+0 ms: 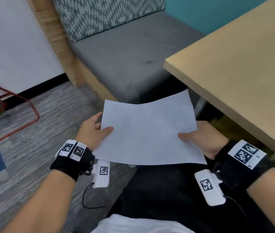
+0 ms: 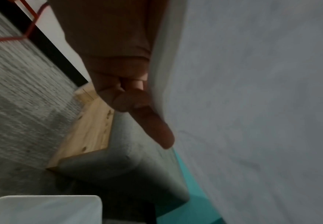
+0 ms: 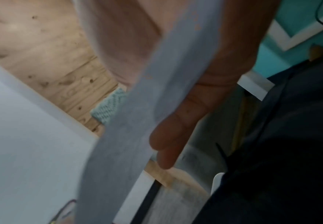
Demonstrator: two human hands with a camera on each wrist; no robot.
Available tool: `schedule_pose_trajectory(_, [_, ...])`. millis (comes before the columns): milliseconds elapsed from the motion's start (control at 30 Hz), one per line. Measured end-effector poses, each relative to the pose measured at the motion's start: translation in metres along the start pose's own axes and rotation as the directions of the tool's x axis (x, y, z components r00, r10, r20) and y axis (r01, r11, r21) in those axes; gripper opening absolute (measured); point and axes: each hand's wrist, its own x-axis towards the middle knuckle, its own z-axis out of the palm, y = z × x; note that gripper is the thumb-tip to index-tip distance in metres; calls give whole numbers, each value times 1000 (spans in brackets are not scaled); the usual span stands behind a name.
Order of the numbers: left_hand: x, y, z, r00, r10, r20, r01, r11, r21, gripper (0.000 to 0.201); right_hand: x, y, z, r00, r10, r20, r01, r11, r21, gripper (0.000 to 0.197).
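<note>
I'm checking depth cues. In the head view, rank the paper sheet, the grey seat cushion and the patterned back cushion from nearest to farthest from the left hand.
1. The paper sheet: held by the left hand at its left edge.
2. The grey seat cushion: ahead, beyond the sheet.
3. The patterned back cushion: farthest, behind the seat.

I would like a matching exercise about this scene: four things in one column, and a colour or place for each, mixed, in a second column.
1. sheet of paper
2. table
3. seat cushion
4. wire frame

a. red, on the carpet at the left
b. light wood, at the right
c. held by the left hand and the right hand
d. grey, beyond the paper

Pairs: 1-c, 2-b, 3-d, 4-a.
</note>
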Motion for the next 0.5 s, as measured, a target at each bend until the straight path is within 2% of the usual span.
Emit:
schedule_pose_trajectory(67, [16, -18, 6, 1000, -20, 9, 20, 999, 38, 67, 18, -4, 5, 998, -33, -45, 26, 990, -136, 13])
schedule_pose_trajectory(200, [44, -46, 27, 998, -52, 36, 51, 998, 26, 55, 47, -13, 11, 995, -73, -68, 43, 930, -364, 17])
schedule_pose_trajectory(367, [72, -75, 52, 992, -91, 88, 92, 996, -12, 51, 77, -18, 14, 995, -63, -77, 15, 858, -513, 17])
schedule_pose_trajectory(500, [94, -96, 72, 987, -124, 101, 132, 988, -82, 51, 100, -27, 18, 996, -9, -94, -56, 750, -659, 19])
